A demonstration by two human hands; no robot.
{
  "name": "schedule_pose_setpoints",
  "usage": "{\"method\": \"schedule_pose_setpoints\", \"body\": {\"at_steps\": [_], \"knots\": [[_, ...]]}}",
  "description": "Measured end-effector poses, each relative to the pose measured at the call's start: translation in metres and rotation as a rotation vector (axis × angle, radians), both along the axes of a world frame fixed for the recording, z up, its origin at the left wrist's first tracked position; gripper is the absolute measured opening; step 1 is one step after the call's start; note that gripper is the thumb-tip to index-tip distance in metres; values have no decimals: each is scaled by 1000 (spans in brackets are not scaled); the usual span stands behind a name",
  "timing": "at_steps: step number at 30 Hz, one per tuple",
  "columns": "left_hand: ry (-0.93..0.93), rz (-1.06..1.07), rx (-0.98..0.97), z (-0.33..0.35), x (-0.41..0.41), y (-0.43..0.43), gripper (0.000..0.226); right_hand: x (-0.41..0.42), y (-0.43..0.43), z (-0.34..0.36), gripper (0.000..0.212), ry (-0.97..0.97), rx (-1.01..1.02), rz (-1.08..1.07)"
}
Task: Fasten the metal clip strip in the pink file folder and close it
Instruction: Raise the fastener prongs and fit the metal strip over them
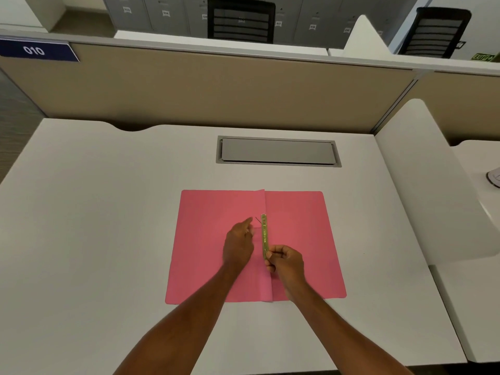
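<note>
Pinching the near end of the metal clip strip (pixel 264 235) between thumb and curled fingers, my right hand (pixel 285 262) holds it lengthwise along the centre fold of the pink file folder (pixel 297 239), which lies spread open and flat on the white desk (pixel 108 212). My left hand (pixel 238 243) rests on the left leaf just beside the strip, its forefinger stretched toward a thin dark prong that stands up near the strip's far end. Whether that fingertip touches the prong, or pinches anything at all, I cannot tell from here.

I judge the strip to be light, thin and stiff along its length, with a smooth brassy face that would slide easily under dry fingers. Taking it by the edges near one end, as my right hand does, leaves the far end free to be lined up. The prong looks much finer and should bend with little force, so I would press it down close to its root, not at its tip, to keep it from kinking sideways.

The folder is soft card, limp and easy to crease. A raised flap runs along the fold and could shift under the strip, so I would hold it flat with my left palm. For closing, I would lift one leaf by its outer edge.
</note>
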State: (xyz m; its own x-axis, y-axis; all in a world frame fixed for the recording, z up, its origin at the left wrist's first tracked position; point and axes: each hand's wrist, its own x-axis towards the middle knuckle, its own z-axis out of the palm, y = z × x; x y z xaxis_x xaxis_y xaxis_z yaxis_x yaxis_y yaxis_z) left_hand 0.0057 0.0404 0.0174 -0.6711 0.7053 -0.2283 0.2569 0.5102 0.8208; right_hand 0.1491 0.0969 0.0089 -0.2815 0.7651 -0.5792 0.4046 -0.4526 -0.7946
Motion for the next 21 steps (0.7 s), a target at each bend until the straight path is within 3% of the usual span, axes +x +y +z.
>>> {"method": "schedule_pose_setpoints", "body": {"at_steps": [6,21], "knots": [[-523,257,122,2,-16,25,36,-3,-2,-3,14,19,-49,-17],[-664,139,119,-2,-16,25,33,-3,1,-4,18,21,-46,-26]]}}
